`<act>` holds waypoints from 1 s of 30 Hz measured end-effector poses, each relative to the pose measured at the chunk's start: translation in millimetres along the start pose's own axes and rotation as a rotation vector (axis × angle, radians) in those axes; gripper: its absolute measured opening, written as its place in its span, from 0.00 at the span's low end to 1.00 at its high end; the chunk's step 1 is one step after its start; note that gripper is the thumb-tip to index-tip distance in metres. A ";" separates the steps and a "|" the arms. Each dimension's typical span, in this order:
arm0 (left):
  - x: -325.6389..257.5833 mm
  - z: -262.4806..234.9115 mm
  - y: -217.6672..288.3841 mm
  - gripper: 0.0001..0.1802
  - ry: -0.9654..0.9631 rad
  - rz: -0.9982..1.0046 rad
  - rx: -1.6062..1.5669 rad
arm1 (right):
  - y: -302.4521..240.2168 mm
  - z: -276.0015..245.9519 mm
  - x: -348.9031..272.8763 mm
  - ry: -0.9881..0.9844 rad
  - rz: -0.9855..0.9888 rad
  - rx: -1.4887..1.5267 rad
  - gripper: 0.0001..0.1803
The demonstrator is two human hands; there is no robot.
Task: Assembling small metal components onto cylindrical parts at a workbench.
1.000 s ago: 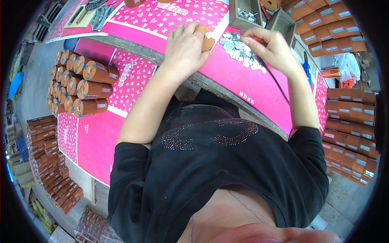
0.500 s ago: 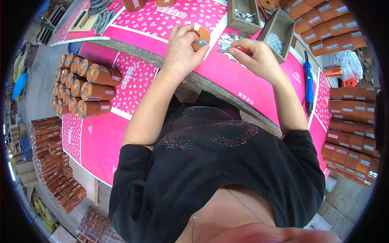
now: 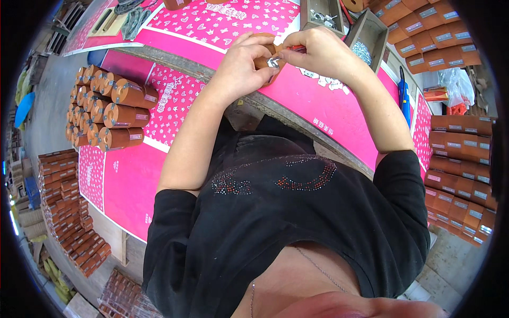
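My left hand (image 3: 239,66) is wrapped round a brown wooden cylinder (image 3: 261,63) above the near edge of the pink-covered table. A small shiny metal plate (image 3: 273,62) lies against the cylinder by my thumb. Close by, my right hand (image 3: 321,53) is closed on a thin red-handled tool (image 3: 299,48), its fingertips at the cylinder beside the plate. The tool's tip is hidden behind my fingers. Below the right hand, small flat metal pieces (image 3: 324,80) lie loose on the table.
Past my right hand stand a wooden box of metal parts (image 3: 322,20) and another of tiny silvery pieces (image 3: 361,52). A blue pen-shaped tool (image 3: 404,103) lies farther right. Brown cylinders are stacked at left (image 3: 108,108) and right (image 3: 458,159). Gloves (image 3: 135,24) lie at the far left.
My right hand has moved left and up from over the metal pieces to the cylinder, bringing the red-handled tool along. The left hand still holds the cylinder, slightly shifted.
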State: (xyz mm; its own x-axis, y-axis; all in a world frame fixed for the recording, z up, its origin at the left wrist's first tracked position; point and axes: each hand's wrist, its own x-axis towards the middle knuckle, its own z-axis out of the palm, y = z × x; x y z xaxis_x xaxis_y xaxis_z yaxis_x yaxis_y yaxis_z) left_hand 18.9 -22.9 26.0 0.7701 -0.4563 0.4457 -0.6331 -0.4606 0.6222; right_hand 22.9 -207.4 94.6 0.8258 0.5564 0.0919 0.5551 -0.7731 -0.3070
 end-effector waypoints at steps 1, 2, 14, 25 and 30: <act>0.5 0.3 -0.8 0.13 0.003 0.012 0.002 | -1.3 -1.7 0.7 -0.034 0.043 -0.032 0.12; 0.7 0.6 -1.2 0.13 0.006 0.024 0.005 | -2.2 -2.2 1.3 -0.036 0.046 -0.034 0.12; 1.3 -1.5 3.3 0.12 -0.015 -0.061 -0.149 | -45.6 -25.2 40.5 -0.294 0.041 -0.310 0.09; -0.5 -1.3 1.8 0.13 -0.034 -0.142 -0.198 | -49.7 -41.2 29.2 -0.192 -0.412 -0.415 0.12; -1.5 -0.2 1.0 0.12 -0.032 -0.180 -0.219 | -50.8 -43.7 51.7 -0.588 -0.246 -0.277 0.10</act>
State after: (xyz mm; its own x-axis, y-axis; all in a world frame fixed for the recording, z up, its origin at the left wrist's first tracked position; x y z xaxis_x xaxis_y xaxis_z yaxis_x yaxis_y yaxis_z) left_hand 17.1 -22.5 26.1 0.8638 -0.4070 0.2970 -0.4512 -0.3626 0.8154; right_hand 41.7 -152.7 156.3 0.5247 0.7378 -0.4247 0.7891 -0.6087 -0.0825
